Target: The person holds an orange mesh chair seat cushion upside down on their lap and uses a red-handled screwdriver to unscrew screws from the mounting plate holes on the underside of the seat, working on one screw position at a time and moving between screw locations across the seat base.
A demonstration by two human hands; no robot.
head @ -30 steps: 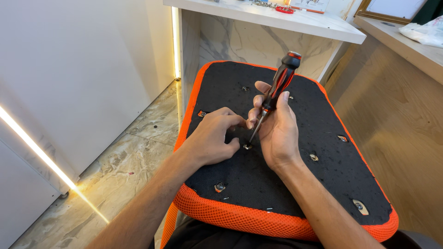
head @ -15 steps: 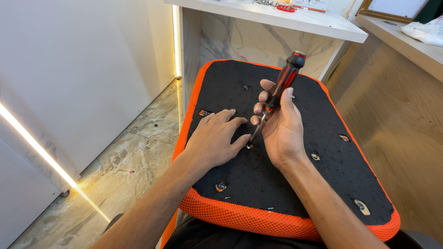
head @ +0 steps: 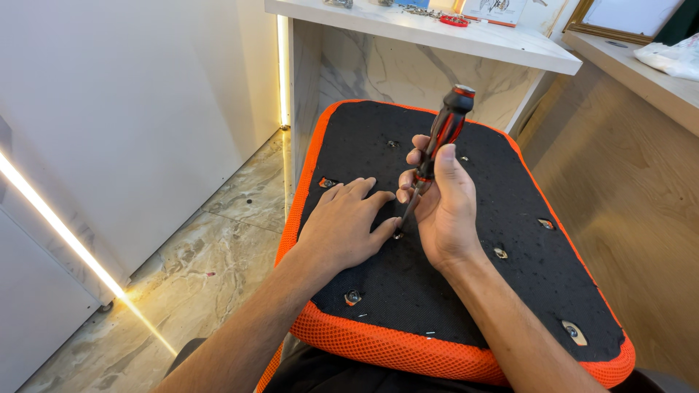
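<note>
Across the person's lap sits an upturned seat cushion (head: 466,306), black fabric on its underside and orange mesh round the edge, and everything is placed from it. Near the middle of that black panel the right hand (head: 448,211) is wrapped round a screwdriver (head: 437,149) with a red and black handle, fingers curled closed about the lower handle, thumb up along it, the handle's top leaning away toward the cushion's far edge. Its metal shaft runs down and toward the left, and the tip meets the fabric at a small screw (head: 397,235) just left of the cushion's centre. Right beside that spot lies the left hand (head: 346,225), palm down and flat on the black fabric, fingers spread loosely and gripping nothing, the thumb stretched out so its end sits just beside the screw. Metal fittings dot the panel: one (head: 353,296) near the front edge below the left hand, one (head: 500,253) just right of the right wrist, one (head: 574,332) toward the front right corner. Beyond the cushion's far edge stands a white counter (head: 437,33) with a marbled front. Left of the cushion, marbled floor tiles (head: 189,284) run beside a white wall panel with a glowing light strip (head: 65,236).
</note>
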